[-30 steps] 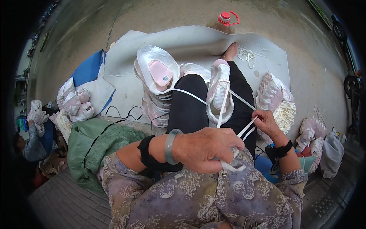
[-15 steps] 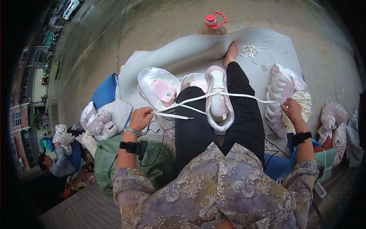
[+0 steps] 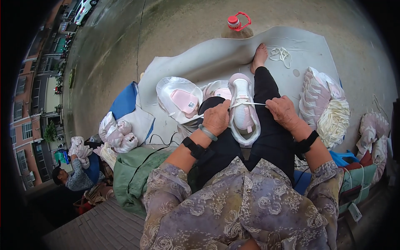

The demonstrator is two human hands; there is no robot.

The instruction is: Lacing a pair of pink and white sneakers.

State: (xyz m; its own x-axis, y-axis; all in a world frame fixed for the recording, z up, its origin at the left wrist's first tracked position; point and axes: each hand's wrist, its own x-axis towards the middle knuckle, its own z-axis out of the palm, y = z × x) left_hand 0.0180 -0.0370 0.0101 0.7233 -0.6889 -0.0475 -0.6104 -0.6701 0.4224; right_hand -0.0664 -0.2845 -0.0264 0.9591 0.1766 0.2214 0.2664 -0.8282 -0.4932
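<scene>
Left hand (image 3: 216, 118) and right hand (image 3: 284, 111) pinch a white lace (image 3: 259, 103) over the shoe (image 3: 241, 118); pale sheet (image 3: 196, 61) across brown ground (image 3: 183, 25), buildings (image 3: 30, 129) leftward!

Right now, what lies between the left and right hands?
In the head view, a pink-and-white shoe, with white lace stretched across it from left hand to right hand.

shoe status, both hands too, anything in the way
Left hand and right hand gripping white lace. Lace stretched across shoe, toe pointing away. No obstruction seen.
</scene>
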